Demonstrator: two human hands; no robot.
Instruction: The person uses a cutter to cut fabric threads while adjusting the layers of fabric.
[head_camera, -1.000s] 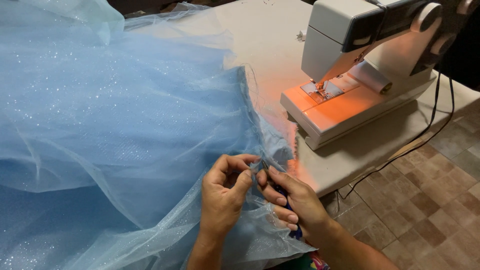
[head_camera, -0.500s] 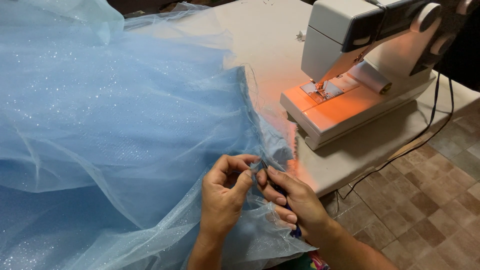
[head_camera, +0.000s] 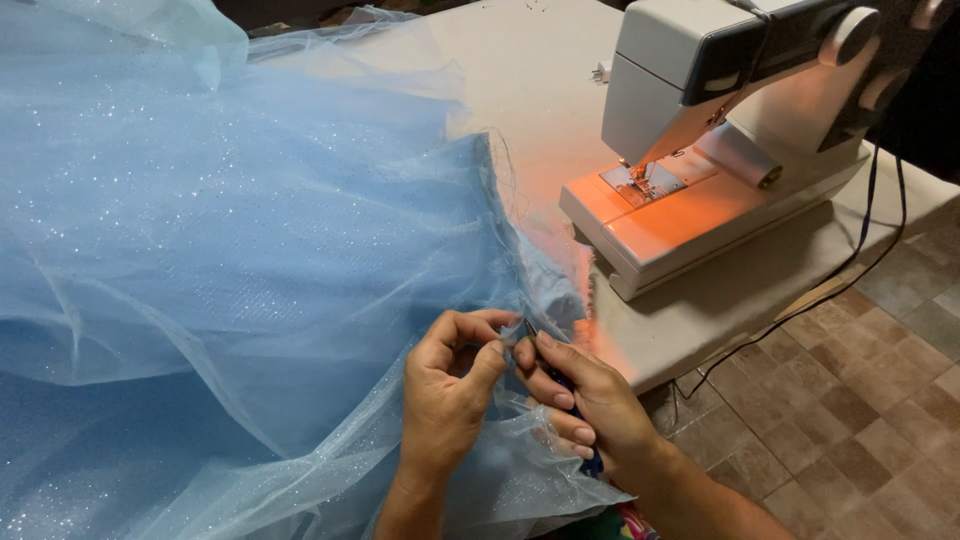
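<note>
A large piece of light blue glittery tulle (head_camera: 230, 260) covers the left of the table and drapes over its front edge. My left hand (head_camera: 450, 390) pinches the fabric's gathered seam edge between thumb and fingers. My right hand (head_camera: 580, 400) is closed on a small blue-handled cutting tool (head_camera: 592, 462), its metal tip (head_camera: 530, 328) at the seam right beside my left fingertips. Both hands meet at the table's front edge, over the tulle.
A white sewing machine (head_camera: 720, 130) stands at the right on the pale table (head_camera: 540, 90), its lamp casting orange light. Dark cables (head_camera: 850, 270) hang off the table's right side over the brown tiled floor (head_camera: 850, 400).
</note>
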